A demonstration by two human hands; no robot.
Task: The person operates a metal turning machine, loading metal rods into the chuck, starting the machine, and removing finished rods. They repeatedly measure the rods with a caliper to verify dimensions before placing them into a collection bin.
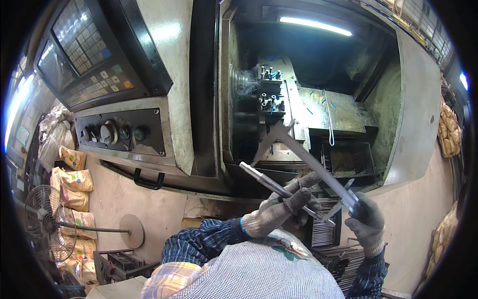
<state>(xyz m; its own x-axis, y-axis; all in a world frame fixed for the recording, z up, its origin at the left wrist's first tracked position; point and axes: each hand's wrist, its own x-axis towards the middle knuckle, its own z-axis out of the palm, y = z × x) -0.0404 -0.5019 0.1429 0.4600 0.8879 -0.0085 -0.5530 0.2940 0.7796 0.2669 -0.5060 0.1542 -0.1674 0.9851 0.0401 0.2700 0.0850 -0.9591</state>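
My left hand (279,212), in a grey work glove with dark fingers, is closed around a slim stepped metal shaft (264,180). The shaft slants from upper left to lower right. My right hand (367,224), also gloved, grips a large vernier caliper (313,162) at its sliding part. The caliper's beam runs up and left, above the shaft and roughly along it. Its far jaw points down near the shaft's upper end, and the sliding jaw is by the lower end. Whether the jaws touch the shaft I cannot tell.
Ahead is an open lathe chamber (343,112) with a tool block (271,103), a hooked rod (329,119) and wisps of smoke. A control panel (94,60) stands left. Metal rods (323,231) lie below my hands. A fan (50,222) and sacks (74,182) are at left.
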